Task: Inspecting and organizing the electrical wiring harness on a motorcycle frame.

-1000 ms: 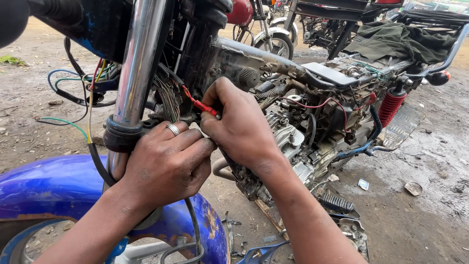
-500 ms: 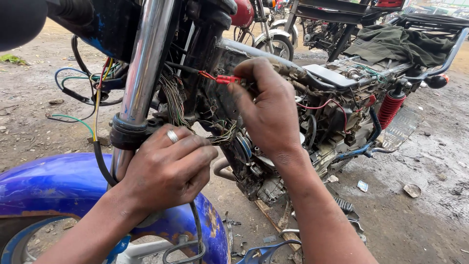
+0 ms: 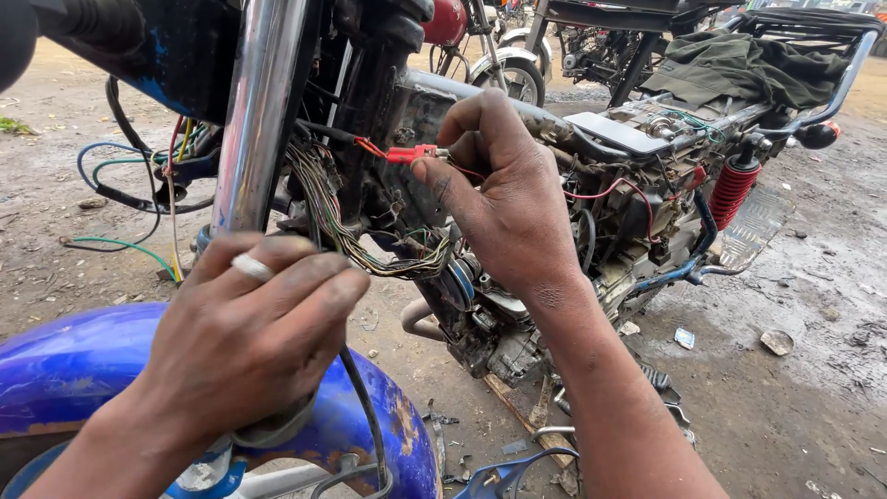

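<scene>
My right hand [image 3: 504, 199] pinches a small red wire connector [image 3: 409, 153] beside the frame of a stripped motorcycle, with a thin red wire running off to the left. My left hand [image 3: 249, 337], with a ring on one finger, wraps around the lower part of the chrome fork tube [image 3: 259, 111]. A loose bundle of many thin wires [image 3: 356, 236] hangs between the two hands. The blue front mudguard [image 3: 74, 379] sits under my left arm.
The exposed engine [image 3: 637, 212] and a red rear shock spring [image 3: 732, 189] lie to the right. Loose blue, green and yellow cables [image 3: 129, 176] dangle at left. A green cloth [image 3: 739, 65] covers the rear. Other motorcycles stand behind. The muddy ground holds scraps.
My right hand has risen from the low wire bundle up to the frame, carrying the red connector and pulling its wire taut. My left hand stayed on the fork.
</scene>
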